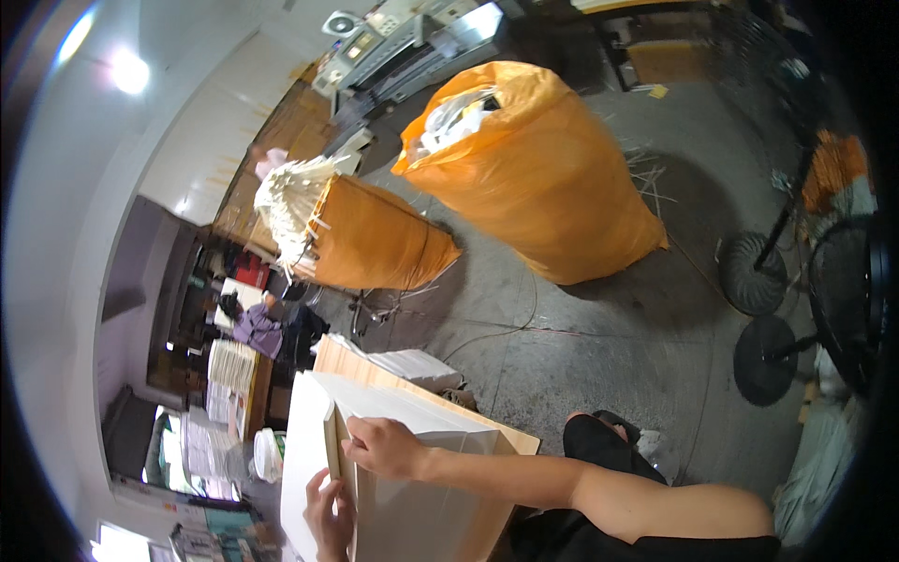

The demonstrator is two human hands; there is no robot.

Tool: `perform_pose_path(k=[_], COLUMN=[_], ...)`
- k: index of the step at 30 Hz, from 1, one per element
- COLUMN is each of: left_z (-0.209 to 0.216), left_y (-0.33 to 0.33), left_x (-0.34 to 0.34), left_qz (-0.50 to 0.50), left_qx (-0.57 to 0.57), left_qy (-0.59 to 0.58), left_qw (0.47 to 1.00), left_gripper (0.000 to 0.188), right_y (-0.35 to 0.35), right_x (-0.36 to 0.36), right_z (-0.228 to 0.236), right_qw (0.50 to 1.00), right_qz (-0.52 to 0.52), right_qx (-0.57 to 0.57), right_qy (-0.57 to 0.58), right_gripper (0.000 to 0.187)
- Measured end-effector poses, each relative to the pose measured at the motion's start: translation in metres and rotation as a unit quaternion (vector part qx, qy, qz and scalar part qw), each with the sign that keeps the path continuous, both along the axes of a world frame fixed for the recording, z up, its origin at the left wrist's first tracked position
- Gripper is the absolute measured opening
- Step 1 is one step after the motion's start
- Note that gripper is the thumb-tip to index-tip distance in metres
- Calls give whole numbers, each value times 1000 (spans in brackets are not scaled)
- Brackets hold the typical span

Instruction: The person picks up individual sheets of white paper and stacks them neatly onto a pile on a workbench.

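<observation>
White flat sheet with raised edge lying on the pale wooden worktop, right hand pinching that edge, left hand curling against it, grip unclear, bulging orange sack standing beyond the worktop

Up to my left a lamp glares white, and at lower left a window is blown out. The right side falls dim. Beside the bigger sack, a soft shadow darkens the floor. The wall bends toward a black rim; my right hand looks fairly clear, distant things softer.
</observation>
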State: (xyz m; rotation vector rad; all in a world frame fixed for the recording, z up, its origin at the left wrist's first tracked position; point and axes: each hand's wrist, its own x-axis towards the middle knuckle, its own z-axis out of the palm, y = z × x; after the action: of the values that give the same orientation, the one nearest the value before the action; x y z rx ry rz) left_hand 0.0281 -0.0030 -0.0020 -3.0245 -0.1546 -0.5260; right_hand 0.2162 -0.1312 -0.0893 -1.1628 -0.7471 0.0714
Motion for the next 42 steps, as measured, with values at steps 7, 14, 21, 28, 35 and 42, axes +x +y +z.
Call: perform_pose_path(k=[7, 14, 21, 28, 35, 42], left_z=[13, 14, 13, 16, 22, 33], left_y=[-13, -8, 7, 5, 12, 16], left_x=[6, -2, -8, -13, -11, -11], left_qz=[14, 24, 12, 5, -8, -15], left_qx=[-18, -62, -102, -182, -211, -228], left_qy=[-12, -1, -25, -14, -5, 36], left_qw=[1000, 998, 994, 983, 977, 973], left_gripper=[32, 38, 37, 62, 61, 54], right_y=[-10, -14, -9, 7, 7, 1], right_x=[8, 19, 13, 13, 18, 25], right_z=[6, 10, 67, 58, 60, 58], right_qw=[997, 991, 968, 950, 937, 951], right_qz=[52, 104, 36, 257, 277, 266], right_qx=[-51, -87, -204, -6, -21, -58], right_qy=[-8, 21, -140, 179, 210, 149], right_gripper=[33, 48, 45, 30, 29, 34])
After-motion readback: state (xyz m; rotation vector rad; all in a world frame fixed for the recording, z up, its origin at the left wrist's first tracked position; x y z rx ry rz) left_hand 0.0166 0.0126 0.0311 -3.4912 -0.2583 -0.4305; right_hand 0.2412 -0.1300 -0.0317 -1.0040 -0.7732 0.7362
